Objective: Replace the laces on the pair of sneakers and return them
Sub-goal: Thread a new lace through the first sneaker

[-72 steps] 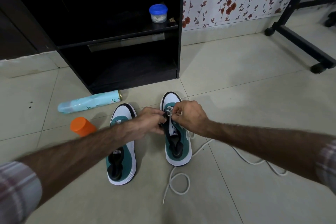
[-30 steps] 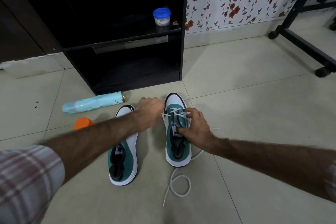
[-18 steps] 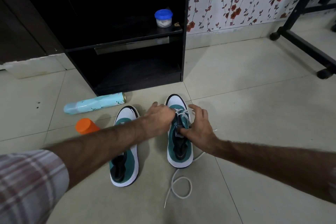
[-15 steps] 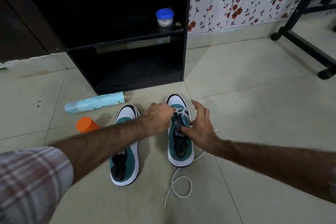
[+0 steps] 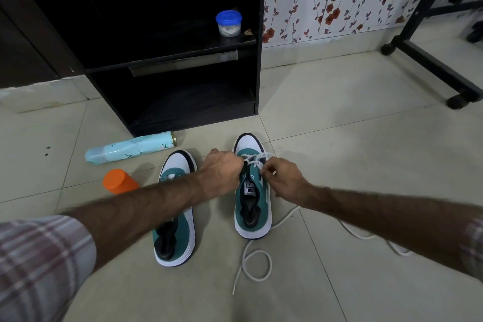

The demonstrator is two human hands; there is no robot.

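Two green-and-white sneakers stand side by side on the tiled floor, toes pointing away from me. The right sneaker point(image 5: 253, 206) has a white lace point(image 5: 255, 159) threaded through its front eyelets. My left hand point(image 5: 222, 172) holds that shoe's left side by the eyelets, fingers curled. My right hand point(image 5: 283, 180) pinches the lace at the shoe's right eyelets. Loose lace trails behind the shoe in a loop point(image 5: 254, 263) and off to the right. My left forearm crosses over the left sneaker point(image 5: 176, 243), which shows no lace.
A light-blue spray can point(image 5: 130, 148) lies on the floor beside an orange cap point(image 5: 119, 181). A black open cabinet point(image 5: 167, 34) stands just beyond the shoes, a blue-lidded jar point(image 5: 228, 23) on its shelf. A black wheeled frame point(image 5: 428, 60) stands at the right.
My right hand went from lying spread over the right shoe's tongue to pinching the lace at the eyelets. My left hand stayed at the shoe's left side. More lace now trails to the right.
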